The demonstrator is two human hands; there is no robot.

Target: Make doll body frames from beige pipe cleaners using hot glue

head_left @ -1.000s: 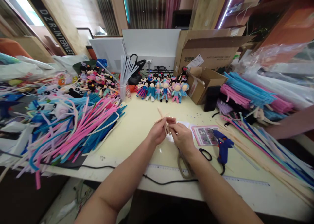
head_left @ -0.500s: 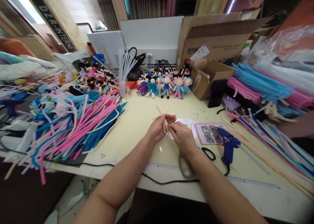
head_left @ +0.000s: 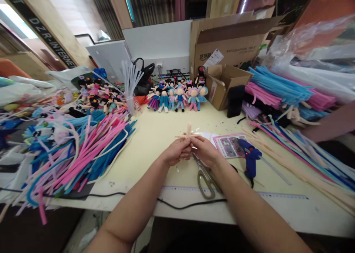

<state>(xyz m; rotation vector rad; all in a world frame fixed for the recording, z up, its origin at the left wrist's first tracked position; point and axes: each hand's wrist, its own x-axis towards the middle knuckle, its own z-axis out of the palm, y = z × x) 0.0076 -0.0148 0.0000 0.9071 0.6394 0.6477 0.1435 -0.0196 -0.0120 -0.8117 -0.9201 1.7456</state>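
Note:
Over the middle of the pale yellow table, my left hand (head_left: pixel 179 150) is closed around the lower part of a bundle of cream pipe cleaners (head_left: pixel 189 130). One part of the bundle points up and thinner pieces stick out to the sides. My right hand (head_left: pixel 204 147) pinches the same bundle from the right, its fingertips meeting those of my left hand. The parts inside the fingers are hidden. Scissors (head_left: pixel 205 181) lie under my right wrist, partly covered by it. A blue glue gun (head_left: pixel 250 160) stands right of my right forearm, beside a pink-edged picture card (head_left: pixel 229 146).
Pink, blue and white pipe cleaners (head_left: pixel 80 146) are heaped at left. Several small dolls (head_left: pixel 180 99) stand at the back, near a cup of glue sticks (head_left: pixel 129 103) and cardboard boxes (head_left: pixel 227 83). A ruler (head_left: pixel 180 189) and black cable (head_left: pixel 183 207) run along the front edge.
My hands have drawn together, and the bundle has turned from leaning left to upright. My left fingers have curled closed. The view has shifted slightly, showing more of the scissors.

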